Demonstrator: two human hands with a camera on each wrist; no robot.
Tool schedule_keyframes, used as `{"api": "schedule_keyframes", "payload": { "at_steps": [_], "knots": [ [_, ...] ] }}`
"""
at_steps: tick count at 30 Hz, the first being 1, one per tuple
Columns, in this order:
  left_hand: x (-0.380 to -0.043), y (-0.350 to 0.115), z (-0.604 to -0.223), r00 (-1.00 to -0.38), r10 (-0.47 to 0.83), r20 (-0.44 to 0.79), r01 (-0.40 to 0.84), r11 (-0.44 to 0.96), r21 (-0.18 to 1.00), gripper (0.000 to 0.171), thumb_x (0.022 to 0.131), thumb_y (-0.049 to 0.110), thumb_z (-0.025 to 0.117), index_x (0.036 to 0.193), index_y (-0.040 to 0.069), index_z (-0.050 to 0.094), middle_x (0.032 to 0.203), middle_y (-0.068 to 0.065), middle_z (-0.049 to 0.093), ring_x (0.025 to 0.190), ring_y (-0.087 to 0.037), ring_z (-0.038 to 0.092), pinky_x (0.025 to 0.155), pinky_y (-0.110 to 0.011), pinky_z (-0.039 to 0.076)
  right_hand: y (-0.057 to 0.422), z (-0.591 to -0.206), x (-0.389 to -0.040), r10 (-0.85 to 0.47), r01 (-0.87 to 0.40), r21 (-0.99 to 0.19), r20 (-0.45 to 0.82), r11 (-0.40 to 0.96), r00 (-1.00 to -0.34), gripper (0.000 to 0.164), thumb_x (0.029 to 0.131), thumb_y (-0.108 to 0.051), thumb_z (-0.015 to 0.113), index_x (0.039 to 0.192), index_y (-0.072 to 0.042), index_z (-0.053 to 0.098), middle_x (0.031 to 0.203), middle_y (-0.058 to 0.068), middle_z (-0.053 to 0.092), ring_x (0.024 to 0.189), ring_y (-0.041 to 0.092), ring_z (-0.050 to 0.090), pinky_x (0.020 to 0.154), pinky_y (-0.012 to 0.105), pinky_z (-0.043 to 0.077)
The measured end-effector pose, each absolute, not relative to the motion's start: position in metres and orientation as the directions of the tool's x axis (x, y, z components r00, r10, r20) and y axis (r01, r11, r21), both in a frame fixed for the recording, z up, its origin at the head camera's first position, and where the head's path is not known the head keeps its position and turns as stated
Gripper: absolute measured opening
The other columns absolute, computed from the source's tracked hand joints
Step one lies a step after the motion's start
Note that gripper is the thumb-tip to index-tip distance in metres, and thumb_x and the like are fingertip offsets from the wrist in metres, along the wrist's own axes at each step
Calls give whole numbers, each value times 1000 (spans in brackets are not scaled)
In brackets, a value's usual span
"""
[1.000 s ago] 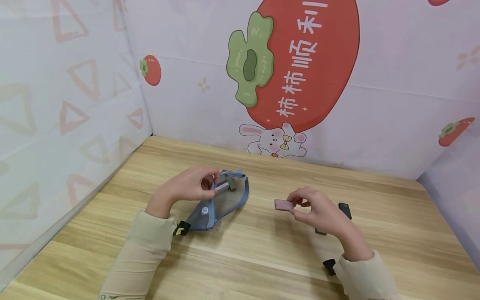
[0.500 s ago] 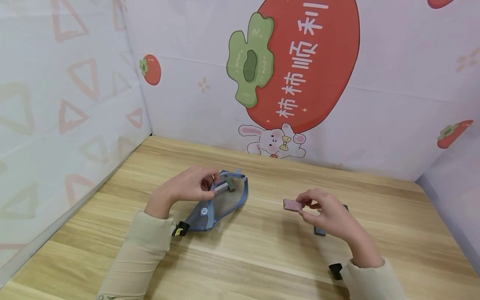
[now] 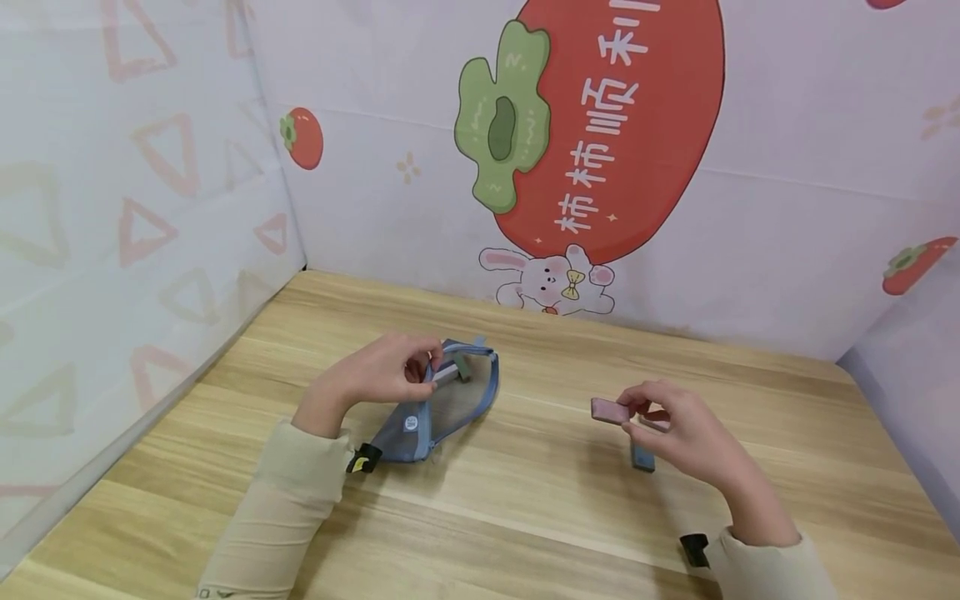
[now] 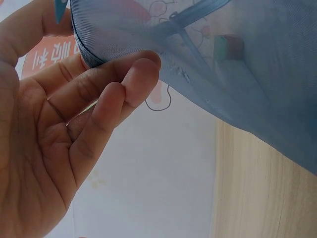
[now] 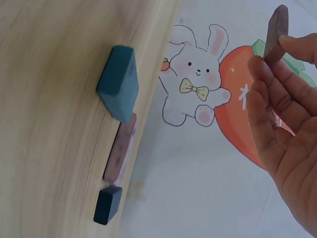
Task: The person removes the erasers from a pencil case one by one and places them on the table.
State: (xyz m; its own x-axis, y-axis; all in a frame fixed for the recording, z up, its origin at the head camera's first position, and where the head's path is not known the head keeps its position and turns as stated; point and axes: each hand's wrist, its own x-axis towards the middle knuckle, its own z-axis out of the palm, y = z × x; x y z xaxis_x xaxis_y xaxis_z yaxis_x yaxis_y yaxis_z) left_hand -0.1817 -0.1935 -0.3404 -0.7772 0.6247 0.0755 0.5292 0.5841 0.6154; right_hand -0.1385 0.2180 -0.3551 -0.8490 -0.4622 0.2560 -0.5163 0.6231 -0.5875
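My left hand [image 3: 386, 368] pinches the rim of a blue mesh zip pouch [image 3: 461, 417], whose mouth gapes toward the right. Through the mesh a green block [image 3: 462, 367] and a grey-and-white block [image 3: 446, 372] show inside. My right hand [image 3: 670, 425] holds a small pink rectangular block [image 3: 610, 410] between thumb and fingertips, above the table and apart from the pouch. In the right wrist view that same block [image 5: 276, 34] looks brownish. Below the hand lie a blue block [image 5: 119, 82], a pinkish one [image 5: 120, 148] and a dark one [image 5: 108, 205], in a row.
The wood-grain table [image 3: 480, 517] meets a printed back wall [image 3: 375, 217] and a side wall [image 3: 142, 217] on the left. Black wrist straps [image 3: 364, 457] show at both cuffs.
My right hand has moved to the right, away from the pouch, with the pink block still in its fingers. More of the blue block shows beneath it. The left hand stays on the pouch rim.
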Motion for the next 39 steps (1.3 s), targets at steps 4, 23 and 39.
{"api": "schedule_keyframes", "payload": {
  "at_steps": [4, 23, 39],
  "knots": [
    [-181, -194, -340, -776, 626, 76, 532, 585, 612, 14, 82, 9, 65, 94, 9, 58, 69, 6, 63, 64, -8, 59, 64, -25, 51, 225, -356, -136, -463, -536, -574, 283, 619, -840, 26, 79, 7, 72, 98, -11, 69, 98, 1, 67, 85, 12, 61, 71, 34, 59],
    [-183, -195, -341, -779, 622, 81, 536, 593, 600, 15, 81, 11, 64, 94, 9, 57, 67, 7, 62, 64, -8, 59, 64, -26, 51, 255, -362, -133, -430, -531, -511, 311, 676, -847, 27, 78, 3, 76, 101, -9, 70, 98, 4, 68, 83, -2, 59, 68, 24, 56],
    [-182, -197, -339, -789, 610, 72, 521, 604, 603, 16, 82, 10, 64, 96, 4, 59, 66, 7, 61, 63, -9, 58, 64, -26, 50, 275, -369, -135, -416, -509, -517, 293, 688, -861, 27, 75, 7, 75, 96, -8, 69, 92, 1, 66, 79, 1, 57, 66, 26, 57]
  ]
}}
